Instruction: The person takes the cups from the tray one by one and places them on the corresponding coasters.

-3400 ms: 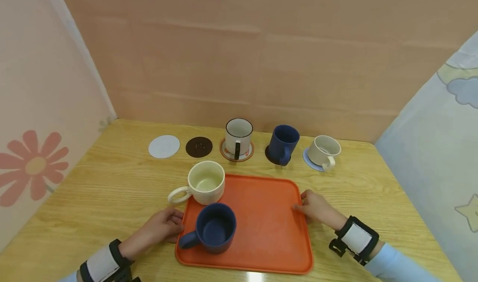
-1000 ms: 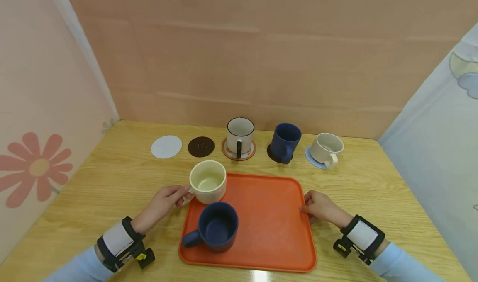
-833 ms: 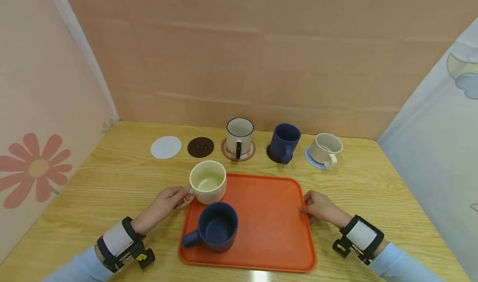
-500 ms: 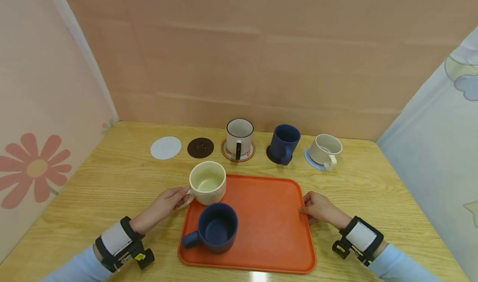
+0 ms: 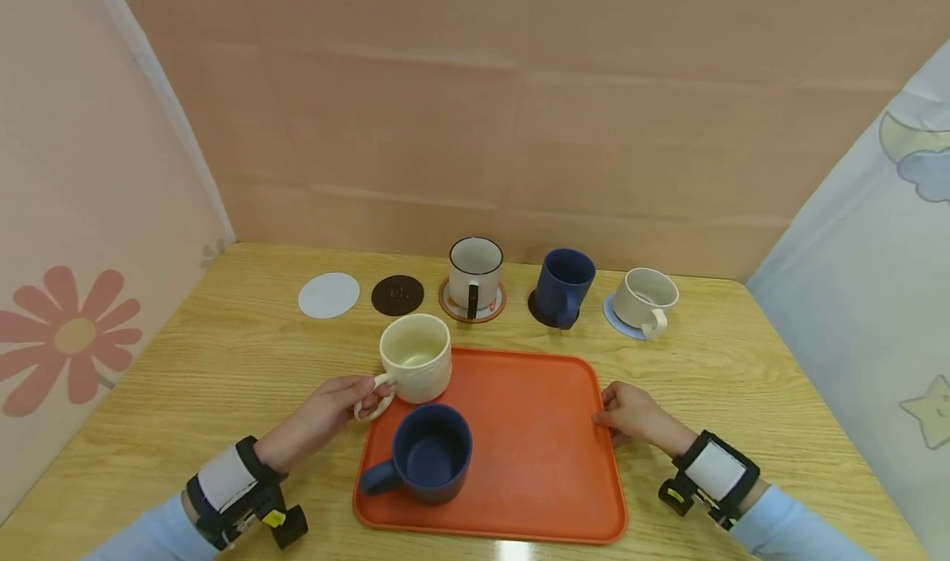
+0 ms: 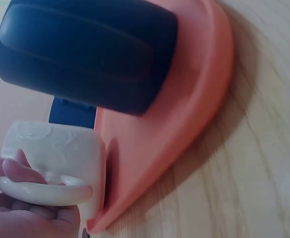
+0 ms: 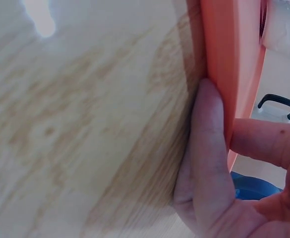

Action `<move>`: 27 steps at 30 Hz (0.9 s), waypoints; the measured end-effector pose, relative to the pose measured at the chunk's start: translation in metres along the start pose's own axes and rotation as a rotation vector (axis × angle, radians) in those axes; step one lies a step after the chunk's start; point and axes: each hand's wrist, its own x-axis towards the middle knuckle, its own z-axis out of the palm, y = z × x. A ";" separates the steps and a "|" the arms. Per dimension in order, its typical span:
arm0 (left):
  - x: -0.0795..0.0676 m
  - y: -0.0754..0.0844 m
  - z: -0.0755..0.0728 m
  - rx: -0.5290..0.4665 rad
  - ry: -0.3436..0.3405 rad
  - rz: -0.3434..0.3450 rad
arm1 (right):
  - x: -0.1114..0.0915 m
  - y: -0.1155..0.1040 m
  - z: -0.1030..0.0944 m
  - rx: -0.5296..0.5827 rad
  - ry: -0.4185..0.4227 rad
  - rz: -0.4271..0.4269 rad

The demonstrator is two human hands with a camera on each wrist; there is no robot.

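Note:
My left hand (image 5: 332,412) grips the handle of a cream mug (image 5: 426,377) at the back left corner of an orange tray (image 5: 538,454). In the left wrist view the fingers curl through the loop handle (image 6: 40,192), and the mug's side shows a raised pattern. Just in front of it, a navy mug (image 5: 432,455) stands on the tray with its handle to the left. At the tray's right edge my right hand (image 5: 634,417) pinches the rim. The right wrist view has the thumb over the tray rim (image 7: 219,54) and the other fingers outside against it.
Along the back of the wooden table lie a white coaster (image 5: 329,295) and a dark brown coaster (image 5: 397,295). A black-rimmed white mug (image 5: 475,272), a tall blue mug (image 5: 566,285) and a low off-white cup (image 5: 644,301) each stand on a coaster. A back wall rises behind.
My left hand has left the tray's left edge and taken the cream mug's handle. The mug has just shifted slightly up and right, its handle swinging toward me. The right hand stays on the rim.

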 end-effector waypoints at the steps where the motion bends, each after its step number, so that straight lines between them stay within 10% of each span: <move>1: 0.000 0.000 0.001 -0.013 -0.002 -0.004 | 0.000 0.000 0.001 0.004 0.002 0.006; 27: 0.003 0.027 -0.002 -0.038 0.090 0.160 | 0.001 0.003 0.000 -0.003 0.010 0.017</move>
